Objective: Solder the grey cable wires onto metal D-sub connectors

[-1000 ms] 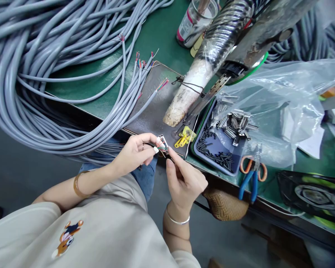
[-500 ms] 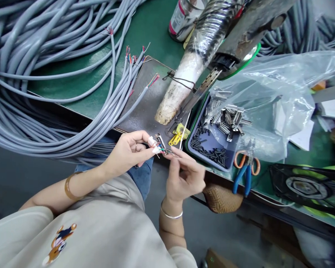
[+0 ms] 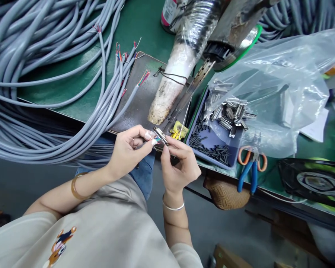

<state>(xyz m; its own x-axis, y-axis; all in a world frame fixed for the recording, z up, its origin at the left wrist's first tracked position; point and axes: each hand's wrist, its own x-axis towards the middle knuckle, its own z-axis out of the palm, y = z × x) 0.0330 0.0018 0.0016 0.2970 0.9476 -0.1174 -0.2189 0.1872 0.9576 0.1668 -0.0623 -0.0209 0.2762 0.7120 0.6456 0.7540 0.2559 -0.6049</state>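
Connector (image 3: 162, 136) now turned edge-up, seemingly to face the wires (image 3: 157, 140) pinched in the left hand (image 3: 131, 145); right hand (image 3: 181, 163) touches connector's near end, grip unclear

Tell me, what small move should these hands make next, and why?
Perhaps the left hand should gently spread the coloured wires: they bunch close against one side of the metal connector, and which ones are joined is too small to tell. The right hand has its fingertips at the connector's end, so it could probably steady it.
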